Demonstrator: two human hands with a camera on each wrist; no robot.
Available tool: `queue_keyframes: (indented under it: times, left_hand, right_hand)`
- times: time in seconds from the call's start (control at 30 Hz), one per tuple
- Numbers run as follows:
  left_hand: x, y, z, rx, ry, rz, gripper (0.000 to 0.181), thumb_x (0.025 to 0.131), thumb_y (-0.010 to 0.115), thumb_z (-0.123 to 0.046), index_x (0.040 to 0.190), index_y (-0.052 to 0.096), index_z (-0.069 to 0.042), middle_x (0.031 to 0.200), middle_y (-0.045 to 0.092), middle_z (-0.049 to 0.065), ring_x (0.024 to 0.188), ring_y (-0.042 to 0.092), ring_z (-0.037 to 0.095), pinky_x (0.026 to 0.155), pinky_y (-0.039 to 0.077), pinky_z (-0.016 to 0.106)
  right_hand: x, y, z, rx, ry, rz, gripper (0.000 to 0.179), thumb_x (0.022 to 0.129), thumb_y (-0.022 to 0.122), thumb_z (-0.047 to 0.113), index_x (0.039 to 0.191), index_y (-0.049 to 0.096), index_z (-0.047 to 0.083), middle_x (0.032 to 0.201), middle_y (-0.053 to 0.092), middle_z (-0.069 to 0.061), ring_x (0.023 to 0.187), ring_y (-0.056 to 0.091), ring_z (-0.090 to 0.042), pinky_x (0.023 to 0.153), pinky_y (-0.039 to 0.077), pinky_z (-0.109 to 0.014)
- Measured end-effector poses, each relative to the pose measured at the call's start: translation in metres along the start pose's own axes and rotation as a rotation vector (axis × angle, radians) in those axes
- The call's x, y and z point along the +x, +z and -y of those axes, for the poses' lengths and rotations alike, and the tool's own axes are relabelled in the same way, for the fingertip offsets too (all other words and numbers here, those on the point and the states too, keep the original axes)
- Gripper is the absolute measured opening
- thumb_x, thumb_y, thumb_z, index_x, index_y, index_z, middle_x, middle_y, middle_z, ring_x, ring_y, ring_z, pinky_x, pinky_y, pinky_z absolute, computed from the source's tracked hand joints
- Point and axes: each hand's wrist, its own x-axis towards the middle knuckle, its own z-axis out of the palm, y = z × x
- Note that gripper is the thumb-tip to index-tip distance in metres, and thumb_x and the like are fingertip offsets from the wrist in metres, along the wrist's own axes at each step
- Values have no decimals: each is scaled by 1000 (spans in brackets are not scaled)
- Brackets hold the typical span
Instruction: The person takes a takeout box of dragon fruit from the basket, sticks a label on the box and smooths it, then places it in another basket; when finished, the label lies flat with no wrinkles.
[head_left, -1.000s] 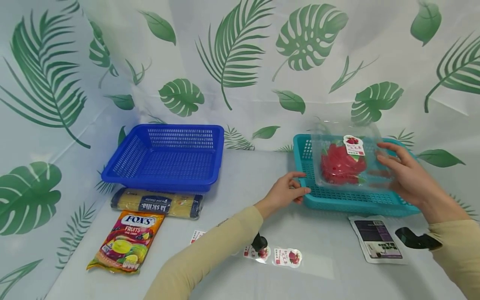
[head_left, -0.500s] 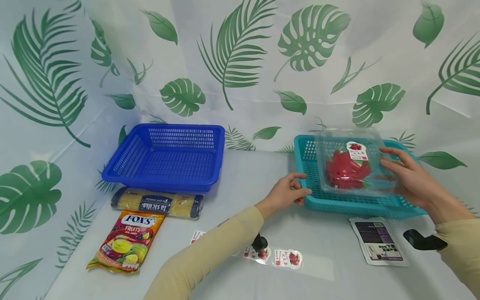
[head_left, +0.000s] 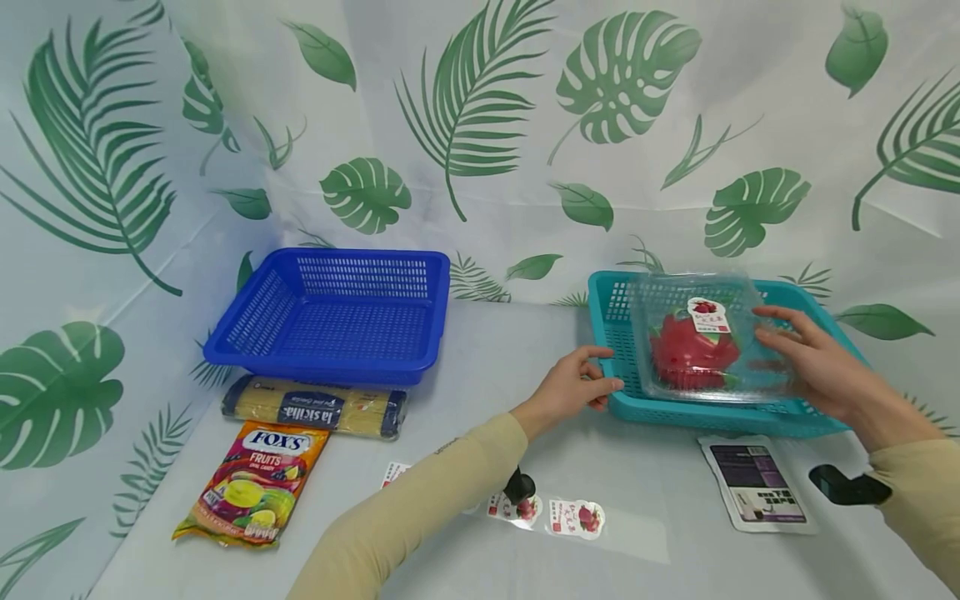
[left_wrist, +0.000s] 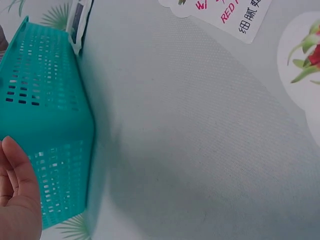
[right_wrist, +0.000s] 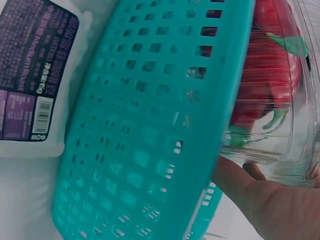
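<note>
My right hand (head_left: 821,358) grips the right side of a clear plastic box (head_left: 750,367), low inside the teal basket (head_left: 735,414). A red dragon fruit (head_left: 692,354) sits in the box, under a lid bearing a dragon fruit sticker (head_left: 708,316). In the right wrist view, the thumb and fingers (right_wrist: 237,182) reach beneath the end of the box, close to the basket rim. My left hand (head_left: 567,383) pinches the basket's left rim; its thumb (left_wrist: 17,155) shows against that rim in the left wrist view, while the other fingertips are partly hidden.
At the left stands a blue basket (head_left: 322,364), with a spaghetti pack (head_left: 313,407) and a candy bag (head_left: 253,483) before it. A white pouch (head_left: 757,485) lies in front of the teal basket. Dragon fruit stickers (head_left: 576,518) lie near the left forearm.
The right hand has brought the plastic box down into the teal basket, its near edge now lower. The left hand has stayed at the basket rim.
</note>
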Motion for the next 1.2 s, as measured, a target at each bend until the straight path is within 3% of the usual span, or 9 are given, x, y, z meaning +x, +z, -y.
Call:
queue_keyframes:
  times: [0.13,0.2,0.27,0.57,0.87,1.2]
  left_hand:
    - [0,0,0,-1,-5,-6,45,90,71,-15,132,56,-15,76,60,5,64,64,18,64,56,27]
    - [0,0,0,0,-6,-8,44,90,71,-15,132,56,-15,76,60,5,64,64,18,63,56,27]
    - [0,0,0,2,-8,-7,44,90,71,-15,132,56,-15,76,60,5,64,63,17,63,56,26]
    - [-1,0,-2,11,-1,-8,44,91,71,-15,132,56,-16,76,60,5,64,62,16,74,58,41]
    - [-1,0,-1,16,4,-6,44,91,71,-16,133,56,-16,76,60,5,63,62,15,64,56,27]
    - [0,0,1,21,9,0,49,91,71,-16,136,53,-11,76,60,5,64,63,15,69,58,35]
  right_hand:
    - [2,3,-2,-12,20,3,53,106,33,40,154,9,40,149,2,-36,108,55,-33,81,55,-53]
    - [2,4,-4,-17,26,0,56,106,32,40,156,5,38,150,2,-37,118,43,-52,83,53,-57]
    - [2,4,-5,-18,31,-1,57,106,32,40,156,4,37,150,3,-37,125,31,-60,83,52,-60]
    - [3,-2,-8,3,77,29,60,106,33,42,157,2,38,151,-5,-38,128,23,-64,84,50,-63]
    - [4,-4,-8,-4,75,41,53,106,33,40,153,8,43,150,-4,-38,127,23,-65,81,51,-62]
    - [8,-12,-10,-76,105,90,57,105,41,39,153,12,32,151,1,-40,129,25,-63,92,46,-63]
